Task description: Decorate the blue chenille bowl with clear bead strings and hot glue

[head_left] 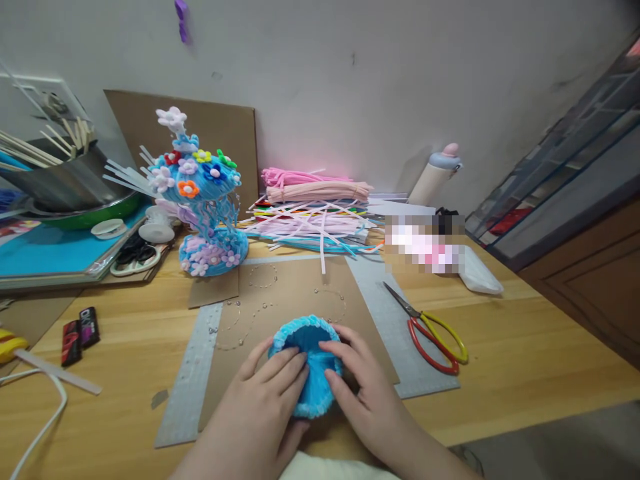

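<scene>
Between my two hands is a blue fuzzy pipe-cleaner bowl point(320, 387), its hollow side tilted toward me and its rim a lighter blue. My left hand point(270, 380) grips it from the left, fingers reaching over the rim into the hollow and thumb below. My right hand point(357, 380) holds the right side, with fingertips inside the rim. Under the bowl lies a sheet of brown cardboard point(295, 287) on a grey cutting mat point(183, 400). Thin beaded strands point(241, 343) rest on the cardboard, just beyond my hands.
A blue flower-covered pipe-cleaner ornament point(200, 180) stands at the back left. Bundles of pipe cleaners point(315, 193) lie along the wall. Red-and-yellow-handled scissors point(430, 333) are at right. A glue gun point(10, 345) with a white cord and a metal pot of sticks point(75, 177) occupy the left.
</scene>
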A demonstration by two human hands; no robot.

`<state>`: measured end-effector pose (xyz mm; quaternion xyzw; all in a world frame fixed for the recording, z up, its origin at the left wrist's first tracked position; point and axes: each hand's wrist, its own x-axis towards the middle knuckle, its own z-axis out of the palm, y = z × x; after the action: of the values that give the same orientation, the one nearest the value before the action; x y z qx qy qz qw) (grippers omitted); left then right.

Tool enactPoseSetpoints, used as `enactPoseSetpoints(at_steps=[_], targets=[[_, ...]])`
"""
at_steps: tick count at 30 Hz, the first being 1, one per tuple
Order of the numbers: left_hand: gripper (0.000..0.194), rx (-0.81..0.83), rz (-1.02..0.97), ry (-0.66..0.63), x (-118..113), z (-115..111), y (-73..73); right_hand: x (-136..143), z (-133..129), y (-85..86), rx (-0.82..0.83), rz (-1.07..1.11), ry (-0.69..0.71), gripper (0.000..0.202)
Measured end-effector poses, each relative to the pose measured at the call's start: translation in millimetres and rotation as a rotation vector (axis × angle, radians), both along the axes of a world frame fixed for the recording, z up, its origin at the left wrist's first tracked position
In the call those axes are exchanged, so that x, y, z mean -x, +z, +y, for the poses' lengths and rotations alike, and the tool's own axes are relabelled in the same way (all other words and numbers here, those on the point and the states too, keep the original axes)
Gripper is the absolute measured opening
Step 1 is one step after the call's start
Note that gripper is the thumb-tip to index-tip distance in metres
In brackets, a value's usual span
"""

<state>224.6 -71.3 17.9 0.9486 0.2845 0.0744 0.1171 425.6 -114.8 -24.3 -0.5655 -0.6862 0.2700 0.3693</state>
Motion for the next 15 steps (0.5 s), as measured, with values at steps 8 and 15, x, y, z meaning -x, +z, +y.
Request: enactPoseSetpoints(at_steps=[8, 15], targets=[[0.042, 0.029, -0.097, 0.093, -9, 2, 2.1, 0, 2, -3.8, 0.040, 0.033, -0.011, 0.041], [0.046, 0.073, -0.109, 0.093, -12, 11, -5.7, 1, 3, -1.8, 0.070, 0.242, -0.046, 0.042]])
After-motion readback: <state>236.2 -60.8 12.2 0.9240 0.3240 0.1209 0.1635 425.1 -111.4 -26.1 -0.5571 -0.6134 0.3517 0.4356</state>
